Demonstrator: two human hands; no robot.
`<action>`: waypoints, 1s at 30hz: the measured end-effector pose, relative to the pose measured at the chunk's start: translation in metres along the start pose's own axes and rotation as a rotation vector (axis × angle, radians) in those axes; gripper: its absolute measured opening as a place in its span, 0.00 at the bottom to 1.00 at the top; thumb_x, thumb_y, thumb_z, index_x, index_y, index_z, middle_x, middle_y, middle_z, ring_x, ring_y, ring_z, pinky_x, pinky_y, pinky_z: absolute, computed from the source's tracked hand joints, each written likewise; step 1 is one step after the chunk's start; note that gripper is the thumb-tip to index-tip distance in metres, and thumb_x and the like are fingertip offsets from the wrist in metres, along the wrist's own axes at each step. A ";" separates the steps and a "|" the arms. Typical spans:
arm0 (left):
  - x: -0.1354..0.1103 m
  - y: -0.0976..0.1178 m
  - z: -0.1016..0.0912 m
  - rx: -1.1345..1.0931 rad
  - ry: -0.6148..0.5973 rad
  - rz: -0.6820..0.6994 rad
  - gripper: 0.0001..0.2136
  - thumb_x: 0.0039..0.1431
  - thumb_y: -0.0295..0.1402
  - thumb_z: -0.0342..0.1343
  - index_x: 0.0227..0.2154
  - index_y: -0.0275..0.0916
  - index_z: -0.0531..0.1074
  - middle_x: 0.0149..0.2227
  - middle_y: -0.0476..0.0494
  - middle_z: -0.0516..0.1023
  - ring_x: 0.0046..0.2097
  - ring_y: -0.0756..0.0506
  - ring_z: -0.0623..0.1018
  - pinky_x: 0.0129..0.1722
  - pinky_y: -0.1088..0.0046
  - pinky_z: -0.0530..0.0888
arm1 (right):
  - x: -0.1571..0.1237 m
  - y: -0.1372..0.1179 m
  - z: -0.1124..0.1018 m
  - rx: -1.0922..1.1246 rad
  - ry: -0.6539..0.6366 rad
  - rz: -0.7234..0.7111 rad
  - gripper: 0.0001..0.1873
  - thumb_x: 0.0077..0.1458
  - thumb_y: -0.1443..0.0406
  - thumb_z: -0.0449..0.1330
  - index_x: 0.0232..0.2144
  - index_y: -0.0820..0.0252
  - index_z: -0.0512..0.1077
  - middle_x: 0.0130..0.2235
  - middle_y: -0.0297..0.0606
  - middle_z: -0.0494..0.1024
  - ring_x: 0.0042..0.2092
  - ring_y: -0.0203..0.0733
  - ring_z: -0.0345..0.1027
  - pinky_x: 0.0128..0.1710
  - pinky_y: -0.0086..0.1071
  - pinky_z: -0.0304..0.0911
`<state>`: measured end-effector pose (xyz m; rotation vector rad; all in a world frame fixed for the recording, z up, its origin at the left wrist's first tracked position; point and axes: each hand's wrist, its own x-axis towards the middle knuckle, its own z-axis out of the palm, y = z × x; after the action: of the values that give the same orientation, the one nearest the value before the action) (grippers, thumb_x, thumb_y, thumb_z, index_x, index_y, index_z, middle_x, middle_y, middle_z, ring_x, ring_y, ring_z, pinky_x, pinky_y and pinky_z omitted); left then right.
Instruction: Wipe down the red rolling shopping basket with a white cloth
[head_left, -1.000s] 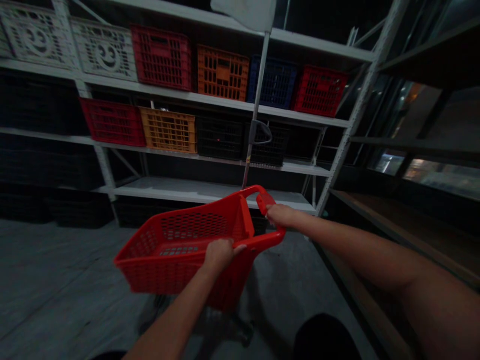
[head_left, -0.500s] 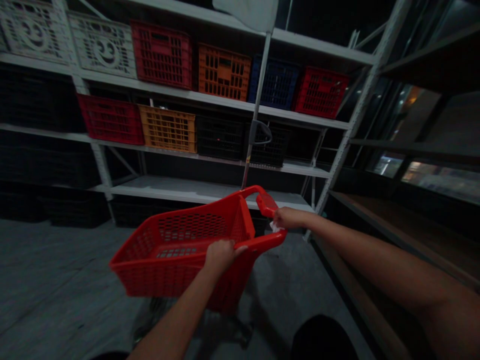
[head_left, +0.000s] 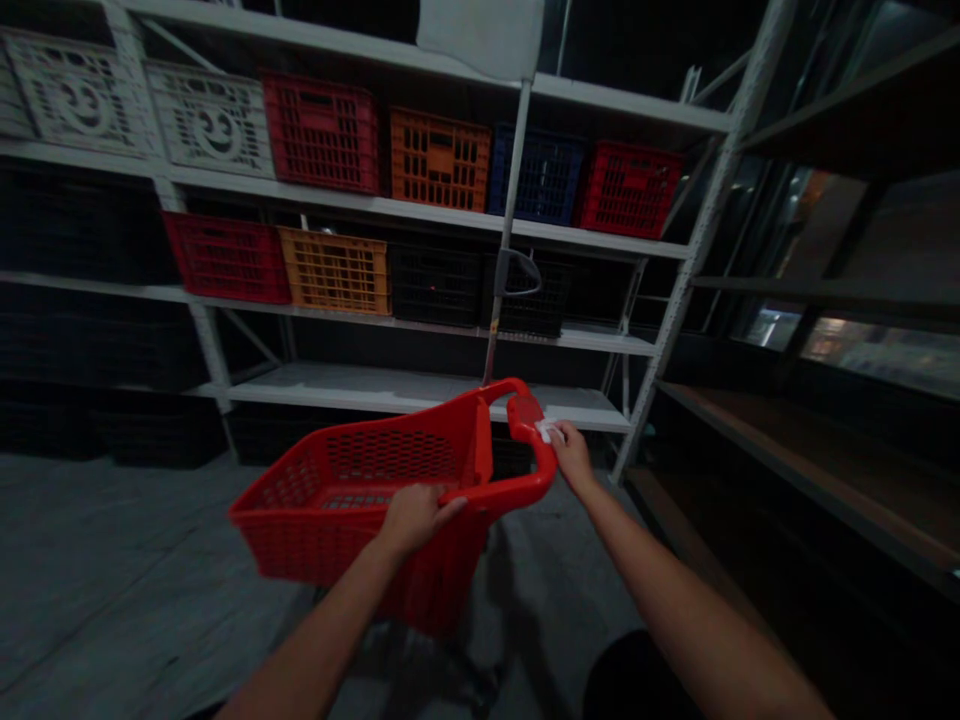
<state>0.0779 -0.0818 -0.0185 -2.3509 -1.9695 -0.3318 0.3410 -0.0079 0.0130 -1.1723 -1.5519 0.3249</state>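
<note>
A red plastic shopping cart point(head_left: 330, 548) stands before me, its basket pointing left and its handle towards the right. My left hand point(head_left: 412, 518) is closed over the near side rim, close to the handle end, with the thumb lying along the top. Between the fingers of my right hand point(head_left: 571, 455) is a crumpled white tissue point(head_left: 545, 429), pressed against the handle beside its wide middle grip point(head_left: 525, 410). A pole point(head_left: 513, 190) with a grey loop grip rises behind the handle and bears a pale panel point(head_left: 484, 38).
White metal shelving point(head_left: 360, 395) behind the cart carries red, orange, blue, black and white plastic crates, such as an orange crate point(head_left: 439, 160). Dark shelves point(head_left: 810, 465) run along the right side. Grey floor point(head_left: 112, 560) lies left of the cart.
My right hand has shifted with the tissue along the handle, from its near curve to the middle grip. My left hand keeps its hold on the rim, and the view has moved slightly.
</note>
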 end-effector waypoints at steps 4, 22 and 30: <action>-0.014 -0.016 -0.010 -0.130 0.129 0.120 0.22 0.55 0.49 0.38 0.40 0.39 0.69 0.41 0.41 0.74 0.44 0.44 0.72 0.45 0.70 0.65 | -0.056 -0.010 0.007 0.113 -0.006 0.069 0.14 0.54 0.58 0.45 0.32 0.59 0.67 0.24 0.34 0.68 0.28 0.38 0.62 0.27 0.28 0.59; -0.043 0.069 -0.065 0.040 0.159 -0.068 0.26 0.56 0.50 0.32 0.37 0.33 0.67 0.33 0.34 0.74 0.34 0.41 0.75 0.31 0.68 0.67 | -0.024 -0.045 0.049 0.057 0.118 -0.063 0.10 0.50 0.64 0.50 0.29 0.61 0.70 0.33 0.39 0.70 0.36 0.39 0.63 0.39 0.31 0.58; -0.045 0.045 -0.065 0.019 0.123 -0.007 0.27 0.56 0.51 0.32 0.38 0.37 0.67 0.31 0.37 0.75 0.34 0.41 0.75 0.34 0.67 0.67 | 0.004 -0.073 0.039 -0.088 -0.527 -0.477 0.07 0.46 0.70 0.57 0.28 0.59 0.76 0.39 0.38 0.74 0.40 0.39 0.65 0.42 0.32 0.58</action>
<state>0.1064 -0.1449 0.0400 -2.2543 -1.9170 -0.4448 0.2713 -0.0251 0.0549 -0.7722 -2.2667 0.2568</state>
